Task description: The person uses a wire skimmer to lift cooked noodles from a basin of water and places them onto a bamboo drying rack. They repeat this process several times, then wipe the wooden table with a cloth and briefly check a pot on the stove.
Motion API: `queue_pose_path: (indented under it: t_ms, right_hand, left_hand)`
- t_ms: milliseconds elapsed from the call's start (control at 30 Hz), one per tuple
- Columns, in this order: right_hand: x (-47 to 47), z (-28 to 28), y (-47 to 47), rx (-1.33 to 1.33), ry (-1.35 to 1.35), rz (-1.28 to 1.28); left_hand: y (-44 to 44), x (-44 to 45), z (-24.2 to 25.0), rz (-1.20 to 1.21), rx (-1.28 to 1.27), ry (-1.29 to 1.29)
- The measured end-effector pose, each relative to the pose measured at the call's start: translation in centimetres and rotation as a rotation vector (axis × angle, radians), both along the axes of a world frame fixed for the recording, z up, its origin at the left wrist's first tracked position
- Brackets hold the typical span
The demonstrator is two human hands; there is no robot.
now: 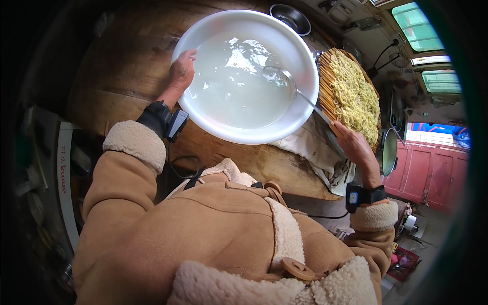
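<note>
A big white basin (248, 136) of cloudy liquid stands on the wooden table. At its left rim, my left hand (183, 71) grips the edge, fingers over the rim. My right hand (356, 146) is closed around the wooden handle of a metal strainer ladle (310, 103). The ladle's round head dips into the liquid at the basin's right side, partly under the surface. Just beyond my right hand, a heap of yellow noodles (352, 95) covers a round mat of thin sticks (326, 82).
A metal bowl (290, 19) sits behind the basin. A cream cloth (309, 146) lies by the front edge of the wooden table (228, 152). Beyond the noodles is a green-lined pot (389, 152). Black cables hang from my wrist devices.
</note>
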State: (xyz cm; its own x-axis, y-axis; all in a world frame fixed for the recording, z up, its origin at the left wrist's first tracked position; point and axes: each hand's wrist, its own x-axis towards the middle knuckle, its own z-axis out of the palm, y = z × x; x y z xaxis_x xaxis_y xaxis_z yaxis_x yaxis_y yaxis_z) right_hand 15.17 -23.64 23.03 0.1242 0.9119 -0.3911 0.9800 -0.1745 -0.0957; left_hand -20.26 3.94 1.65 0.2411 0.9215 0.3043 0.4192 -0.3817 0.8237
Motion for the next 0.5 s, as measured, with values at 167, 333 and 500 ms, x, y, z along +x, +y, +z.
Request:
queue_pose_path:
  t_ms: [167, 333, 500]
  right_hand:
    - [-2.1, 0.8, 0.1, -0.257, 0.414, -0.174]
    - [-6.0, -2.2, 1.7, -0.505, 0.785, -0.418]
    - [-8.6, -6.9, 1.1, -0.441, 1.254, -0.741]
  left_hand:
    - [0.1, -1.0, 0.1, 0.02, -0.004, -0.041]
    - [0.2, -1.0, -0.1, 0.02, -0.045, -0.112]
    - [0.4, -0.2, 0.0, -0.002, -0.087, -0.181]
